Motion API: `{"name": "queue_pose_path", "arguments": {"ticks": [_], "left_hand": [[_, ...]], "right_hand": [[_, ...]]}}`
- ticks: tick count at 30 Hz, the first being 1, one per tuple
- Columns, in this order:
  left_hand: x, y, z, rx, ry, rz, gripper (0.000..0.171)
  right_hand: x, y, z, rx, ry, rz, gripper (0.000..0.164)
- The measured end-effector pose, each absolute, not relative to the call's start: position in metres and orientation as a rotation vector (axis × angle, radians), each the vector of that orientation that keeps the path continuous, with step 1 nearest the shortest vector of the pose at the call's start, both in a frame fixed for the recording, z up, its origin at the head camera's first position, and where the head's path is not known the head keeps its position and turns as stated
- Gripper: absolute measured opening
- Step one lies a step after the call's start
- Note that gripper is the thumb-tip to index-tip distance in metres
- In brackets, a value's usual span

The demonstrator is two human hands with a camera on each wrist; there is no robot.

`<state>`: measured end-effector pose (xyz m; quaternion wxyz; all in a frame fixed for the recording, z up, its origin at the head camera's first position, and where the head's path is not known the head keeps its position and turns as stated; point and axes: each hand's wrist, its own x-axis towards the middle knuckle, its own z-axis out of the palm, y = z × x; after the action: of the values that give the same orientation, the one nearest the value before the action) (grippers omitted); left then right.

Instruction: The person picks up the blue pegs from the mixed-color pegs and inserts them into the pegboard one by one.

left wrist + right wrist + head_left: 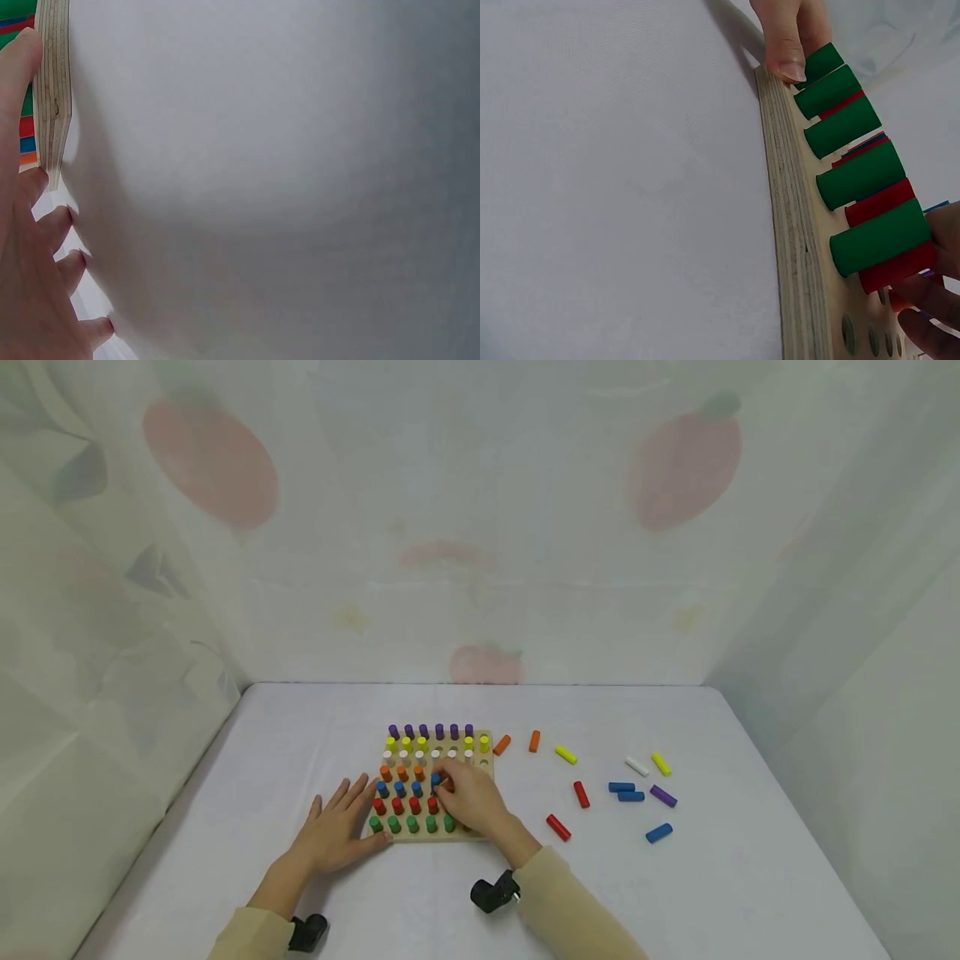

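Observation:
A wooden peg board (408, 839) stands on the white table with rows of coloured pegs: purple, yellow, white, orange, blue, red and green. My right hand (474, 797) pinches a blue peg (436, 778) upright at the fourth spot of the blue row; whether it sits in its hole is hidden. The left hand (333, 835) lies with spread fingers at the board's left side. Its thumb (784, 49) touches the front corner beside the green pegs (855, 180), and its other fingertips rest on or near the table.
Loose pegs lie right of the board: orange pegs (534, 741), a yellow peg (566, 754), red pegs (558, 827), blue pegs (659, 832), a white peg (637, 766) and a purple peg (663, 796). Patterned cloth walls (480, 610) surround the table.

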<state>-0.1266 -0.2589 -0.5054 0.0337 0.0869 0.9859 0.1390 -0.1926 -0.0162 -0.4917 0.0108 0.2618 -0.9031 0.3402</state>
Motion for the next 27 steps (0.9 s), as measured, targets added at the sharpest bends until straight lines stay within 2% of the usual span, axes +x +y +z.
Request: {"name": "queue_pose_path", "arguments": {"ticks": [27], "left_hand": [[-0.1262,-0.2593,-0.5056,0.272,3.045,0.416,0.095]], "right_hand": [[-0.1934,-0.02,-0.4817,0.847,-2.925,0.859,0.014]]}}
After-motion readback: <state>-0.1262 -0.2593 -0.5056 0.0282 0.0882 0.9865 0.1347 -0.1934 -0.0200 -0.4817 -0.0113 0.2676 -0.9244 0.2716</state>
